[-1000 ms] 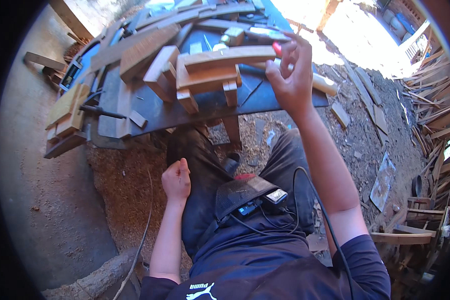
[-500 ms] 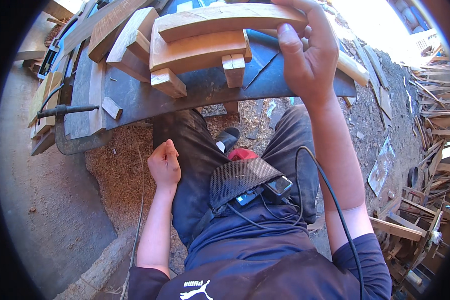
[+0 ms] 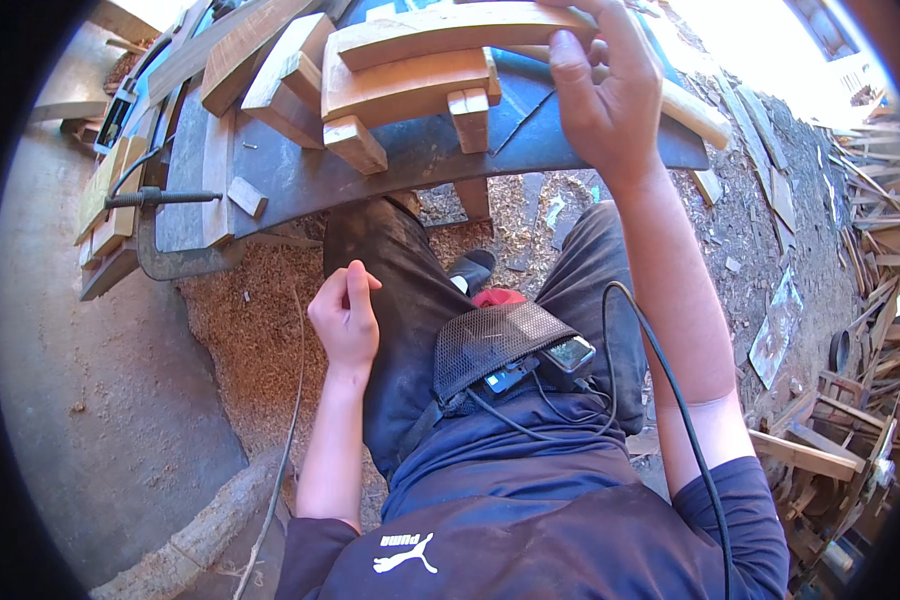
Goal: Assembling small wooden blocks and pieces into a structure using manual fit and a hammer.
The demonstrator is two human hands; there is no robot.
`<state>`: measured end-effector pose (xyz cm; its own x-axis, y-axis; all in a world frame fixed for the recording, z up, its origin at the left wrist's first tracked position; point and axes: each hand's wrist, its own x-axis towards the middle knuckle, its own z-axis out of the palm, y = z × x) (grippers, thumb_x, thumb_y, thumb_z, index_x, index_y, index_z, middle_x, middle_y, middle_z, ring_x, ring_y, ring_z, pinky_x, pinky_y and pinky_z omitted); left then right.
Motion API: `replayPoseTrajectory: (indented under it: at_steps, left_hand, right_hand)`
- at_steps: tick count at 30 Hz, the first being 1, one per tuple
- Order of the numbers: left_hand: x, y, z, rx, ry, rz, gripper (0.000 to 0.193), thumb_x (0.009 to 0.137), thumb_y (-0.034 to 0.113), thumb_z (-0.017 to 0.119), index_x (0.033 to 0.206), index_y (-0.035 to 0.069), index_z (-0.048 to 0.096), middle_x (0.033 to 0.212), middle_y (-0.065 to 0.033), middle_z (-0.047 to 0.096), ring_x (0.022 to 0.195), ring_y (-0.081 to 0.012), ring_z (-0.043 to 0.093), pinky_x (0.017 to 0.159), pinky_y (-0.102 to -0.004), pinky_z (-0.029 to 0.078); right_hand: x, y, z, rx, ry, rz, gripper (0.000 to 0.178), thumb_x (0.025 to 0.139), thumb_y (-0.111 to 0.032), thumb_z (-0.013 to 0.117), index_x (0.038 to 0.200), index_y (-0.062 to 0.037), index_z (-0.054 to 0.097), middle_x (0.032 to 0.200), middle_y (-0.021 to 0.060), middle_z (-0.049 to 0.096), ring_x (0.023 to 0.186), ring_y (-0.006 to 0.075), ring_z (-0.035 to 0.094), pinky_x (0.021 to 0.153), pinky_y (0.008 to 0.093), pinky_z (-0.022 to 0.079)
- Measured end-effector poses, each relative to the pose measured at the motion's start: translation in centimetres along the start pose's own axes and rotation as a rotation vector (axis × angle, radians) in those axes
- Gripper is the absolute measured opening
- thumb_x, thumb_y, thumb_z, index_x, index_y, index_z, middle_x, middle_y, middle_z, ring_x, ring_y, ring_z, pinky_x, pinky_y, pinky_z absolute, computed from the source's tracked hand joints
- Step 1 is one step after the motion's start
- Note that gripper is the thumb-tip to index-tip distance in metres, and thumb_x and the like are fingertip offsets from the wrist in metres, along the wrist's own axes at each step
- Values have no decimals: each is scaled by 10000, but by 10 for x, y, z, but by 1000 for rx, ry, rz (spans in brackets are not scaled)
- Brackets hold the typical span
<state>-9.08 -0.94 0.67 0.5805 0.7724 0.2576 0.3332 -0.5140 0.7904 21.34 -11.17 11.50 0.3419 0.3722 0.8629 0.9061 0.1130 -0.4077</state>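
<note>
- The step in hand looks like picking up or shifting a workpiece: the right hand (image 3: 598, 100) is closed over the right end of the top curved wooden piece (image 3: 450, 30), thumb on the near edge and fingers curled over the far side.
- That piece lies on a second curved wooden piece (image 3: 410, 88) directly below it. Both rest on the dark table (image 3: 410, 170), just left of the right hand.
- Two short wooden blocks (image 3: 355, 143) stick out from under the lower piece, toward the person.
- The left hand (image 3: 346, 315) is loosely curled with the forefinger raised, holds nothing, and rests on the left thigh, well apart from the table.
- Far to the left of both hands, a metal clamp (image 3: 160, 235) hangs at the table's end beside stacked planks (image 3: 110, 200).
- Judging from the one-handed hold at the very end, the next move calls for a firm pinch and probably support from the free left hand, since the long piece could tip or drag the lower one.
- Against half a second ago, the right hand's grip is much the same, the left hand has risen a little and lifted its forefinger, and the view has shifted slightly.
</note>
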Motion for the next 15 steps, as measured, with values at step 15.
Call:
replayPoseTrajectory:
  at_steps: [15]
  left_hand:
    - [-8, 208, -57, -800, -154, 846, 263, 993, 262, 670, 756, 148, 668, 732, 34, 570, 496, -76, 422, 422, -257, 248]
  right_hand:
    - [3, 5, 2, -37, 69, -18, 257, 893, -100, 552, 1108, 4, 648, 933, 141, 688, 830, 262, 643, 901, 412, 465]
